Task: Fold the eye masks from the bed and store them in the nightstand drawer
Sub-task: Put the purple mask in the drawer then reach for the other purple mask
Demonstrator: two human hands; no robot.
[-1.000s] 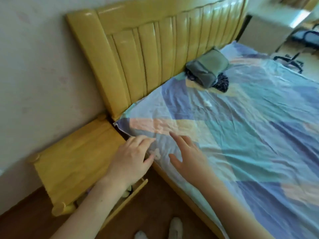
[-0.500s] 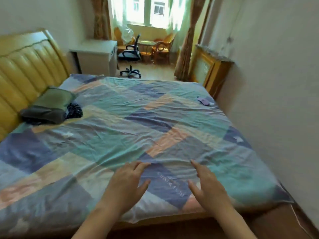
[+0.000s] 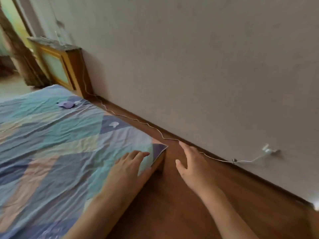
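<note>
- Where the patchwork bedsheet (image 3: 51,144) reaches its far side, a small purple eye mask (image 3: 66,104) lies flat near the edge, with a pale strap or tag trailing off its right end.
- Its shape is soft and rounded; blur hides finer detail.
- The left hand (image 3: 129,167) is spread, palm down, over the near corner of the bed, holding nothing.
- The right hand (image 3: 191,163) hangs above the brown wooden floor (image 3: 172,204), fingers loosely apart, empty.
- Both hands are well apart from the mask.
- A thin white cable (image 3: 138,120) runs along the floor beside the grey wall (image 3: 189,57), from a wooden cabinet (image 3: 69,66) towards a plug.
</note>
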